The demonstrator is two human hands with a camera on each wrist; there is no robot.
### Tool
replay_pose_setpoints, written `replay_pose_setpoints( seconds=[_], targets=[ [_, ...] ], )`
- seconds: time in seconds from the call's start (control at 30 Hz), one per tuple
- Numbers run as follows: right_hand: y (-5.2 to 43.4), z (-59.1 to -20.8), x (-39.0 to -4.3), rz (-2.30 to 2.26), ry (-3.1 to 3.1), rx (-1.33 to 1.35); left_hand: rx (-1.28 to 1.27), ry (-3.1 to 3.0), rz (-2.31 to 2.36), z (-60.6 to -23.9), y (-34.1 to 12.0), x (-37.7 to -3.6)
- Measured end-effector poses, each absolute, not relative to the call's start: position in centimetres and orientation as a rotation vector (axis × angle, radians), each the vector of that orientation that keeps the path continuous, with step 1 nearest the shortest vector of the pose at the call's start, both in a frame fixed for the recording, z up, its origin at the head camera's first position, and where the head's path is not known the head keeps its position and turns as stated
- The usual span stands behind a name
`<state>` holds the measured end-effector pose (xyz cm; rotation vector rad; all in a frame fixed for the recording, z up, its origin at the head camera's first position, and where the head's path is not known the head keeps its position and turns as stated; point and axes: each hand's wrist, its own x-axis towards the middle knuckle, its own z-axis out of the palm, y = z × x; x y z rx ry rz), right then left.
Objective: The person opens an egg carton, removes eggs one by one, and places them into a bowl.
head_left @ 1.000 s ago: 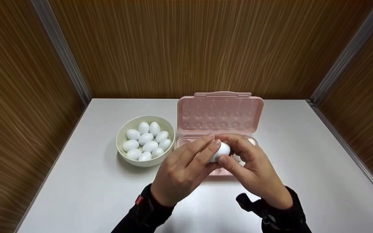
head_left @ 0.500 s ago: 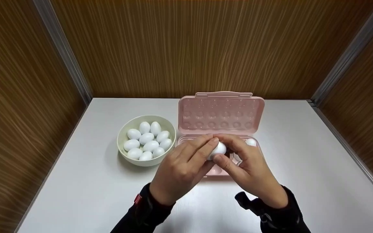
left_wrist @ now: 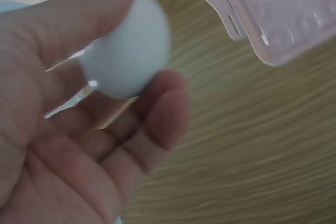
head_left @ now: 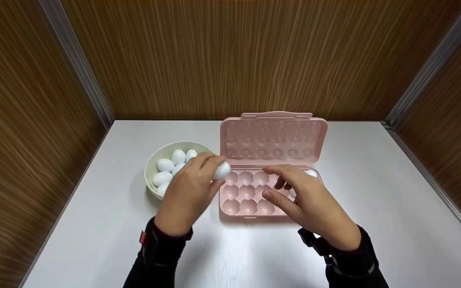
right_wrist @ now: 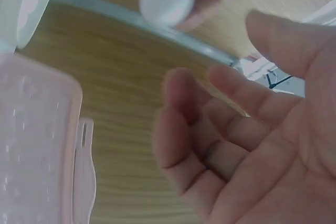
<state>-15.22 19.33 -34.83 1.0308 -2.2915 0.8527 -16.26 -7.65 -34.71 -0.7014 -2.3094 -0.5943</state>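
My left hand (head_left: 188,194) pinches a white egg (head_left: 222,171) between thumb and fingers, over the gap between bowl and carton. In the left wrist view the egg (left_wrist: 131,48) shows clearly, with the thumb on one side and fingertips on the other. Above the right part of a pink egg carton (head_left: 248,192), my right hand (head_left: 310,206) hovers with thumb and fingers apart and nothing between them. The carton's lid (head_left: 272,140) stands raised at the back. A white egg (head_left: 311,173) sits in its right end; the right hand hides other cups there.
A pale green bowl (head_left: 150,164) with several white eggs (head_left: 162,178) stands left of the carton, partly behind my left hand. Wood-grain panels (head_left: 230,60) enclose the white table (head_left: 94,224) at the back and sides.
Both hands were together around the egg over the carton. My left hand has moved left with the egg, while the right hand has let go and stays nearly in place, uncovering the carton's left cups.
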Motion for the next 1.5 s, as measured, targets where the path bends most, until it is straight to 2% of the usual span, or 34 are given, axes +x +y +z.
replay_pose_setpoints(
  seconds=[0.3, 0.63, 0.87, 1.5],
  targets=[
    [21.2, -35.2, -16.6, 0.757, -2.798, 0.732, -0.588, -2.485, -0.576, -35.6, -8.6, -17.6],
    [23.7, -34.7, -17.3, 0.87, -2.831, 0.606, -0.29, -2.783, -0.547, -36.8, -10.3, -19.7],
    [25.6, -34.2, -17.5, 0.883, -2.823, 0.486, -0.203, -2.95, -0.558, -38.5, -11.2, -22.0],
    [25.5, -34.3, -17.6, 0.893, -2.848, 0.482, -0.166, -2.998, -0.533, -40.7, -11.1, -23.7]
  ],
)
